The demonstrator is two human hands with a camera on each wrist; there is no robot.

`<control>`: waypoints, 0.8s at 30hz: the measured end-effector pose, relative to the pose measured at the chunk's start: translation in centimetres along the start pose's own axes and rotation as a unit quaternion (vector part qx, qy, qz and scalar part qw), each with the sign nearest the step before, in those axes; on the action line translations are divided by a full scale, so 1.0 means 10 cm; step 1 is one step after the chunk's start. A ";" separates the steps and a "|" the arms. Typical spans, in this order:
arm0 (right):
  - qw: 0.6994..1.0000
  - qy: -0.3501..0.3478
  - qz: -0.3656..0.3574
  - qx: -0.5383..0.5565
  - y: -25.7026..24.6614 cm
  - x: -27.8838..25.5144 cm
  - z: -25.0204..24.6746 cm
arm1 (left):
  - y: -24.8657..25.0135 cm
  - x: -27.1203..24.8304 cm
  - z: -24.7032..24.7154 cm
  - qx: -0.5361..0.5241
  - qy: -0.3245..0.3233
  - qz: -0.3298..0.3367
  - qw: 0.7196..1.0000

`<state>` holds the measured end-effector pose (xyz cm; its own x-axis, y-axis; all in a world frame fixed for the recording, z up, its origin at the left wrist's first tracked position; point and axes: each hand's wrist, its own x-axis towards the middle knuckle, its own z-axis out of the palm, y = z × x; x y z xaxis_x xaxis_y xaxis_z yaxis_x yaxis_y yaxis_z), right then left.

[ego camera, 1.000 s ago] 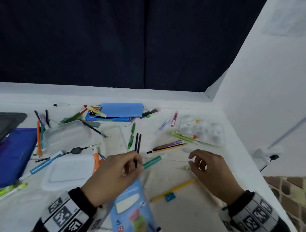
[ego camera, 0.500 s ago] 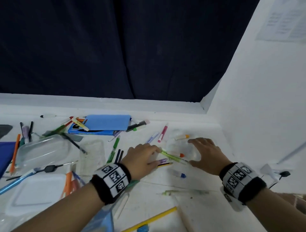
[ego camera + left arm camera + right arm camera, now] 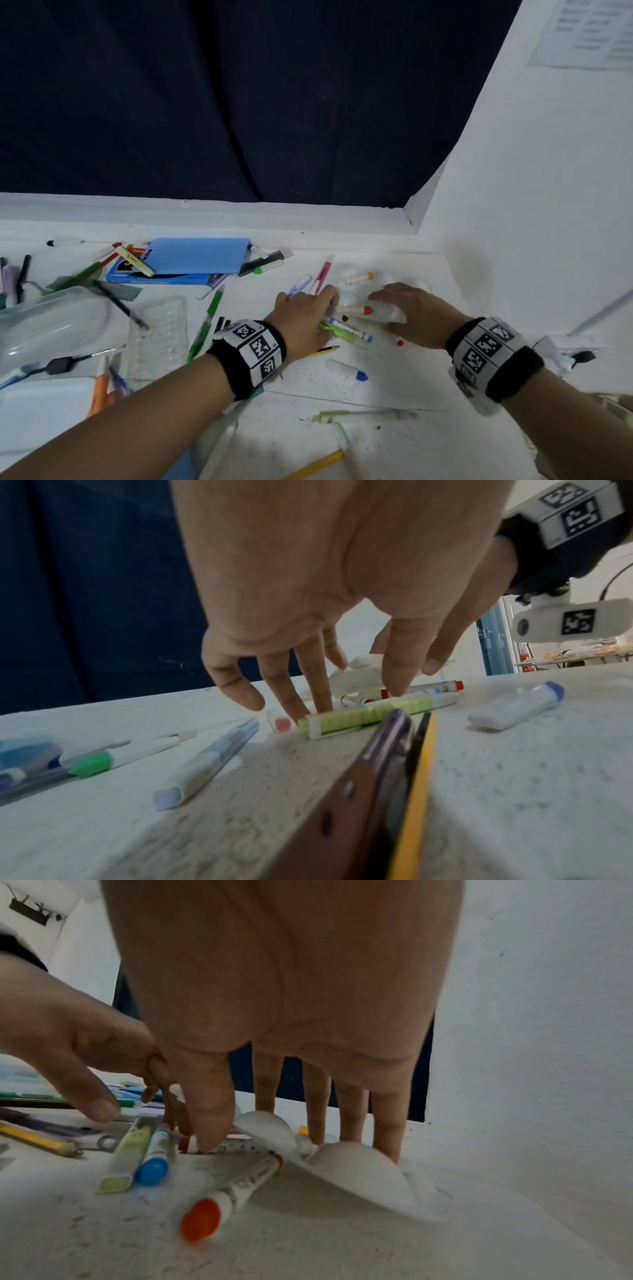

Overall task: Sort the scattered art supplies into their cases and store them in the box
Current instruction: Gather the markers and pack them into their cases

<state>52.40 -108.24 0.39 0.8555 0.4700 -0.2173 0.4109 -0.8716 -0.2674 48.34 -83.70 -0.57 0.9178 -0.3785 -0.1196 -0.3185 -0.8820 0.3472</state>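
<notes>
Pens and markers lie scattered over the white table (image 3: 394,445). My left hand (image 3: 305,313) (image 3: 318,696) reaches forward, its straight fingertips touching a green highlighter (image 3: 337,331) (image 3: 369,714) (image 3: 131,1150). A blue-capped marker (image 3: 352,329) (image 3: 154,1158) lies beside the highlighter. My right hand (image 3: 411,310) (image 3: 267,1096) rests spread on a white paint palette (image 3: 347,296) (image 3: 359,1172). The palette sits tilted, and a red-orange-capped marker (image 3: 399,341) (image 3: 236,1188) runs under it. An orange-capped marker (image 3: 358,310) (image 3: 435,687) lies between the hands. Neither hand grips anything.
A blue case (image 3: 195,255) lies at the back on a darker blue box. A clear plastic case (image 3: 51,322), a clear tray (image 3: 157,329) and a white lid (image 3: 41,404) are on the left. The white wall (image 3: 531,240) stands close on the right. A yellow pencil (image 3: 318,462) lies near me.
Both hands have reached forward from the near table to the palette and the markers beside it. The left hand no longer holds the teal marker and the blue packet.
</notes>
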 end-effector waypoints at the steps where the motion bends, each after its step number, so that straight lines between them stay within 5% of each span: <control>1: 1.000 0.000 0.000 0.003 0.01 0.02 -0.01 | 0.02 -0.01 0.01 -0.016 0.002 0.002 1.000; 12: 1.000 -0.004 -0.007 -0.018 0.07 0.23 -0.10 | 0.19 -0.02 0.14 0.070 -0.038 0.095 0.992; 24: 1.000 -0.018 -0.003 -0.026 -0.03 0.37 -0.10 | 0.53 0.32 0.33 0.157 -0.092 0.058 0.982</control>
<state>55.75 -106.36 0.56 0.8413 0.4797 -0.2490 0.4331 -0.8740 -0.2204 48.85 -90.48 -2.16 0.8216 -0.5004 -0.2730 -0.5020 -0.8621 0.0691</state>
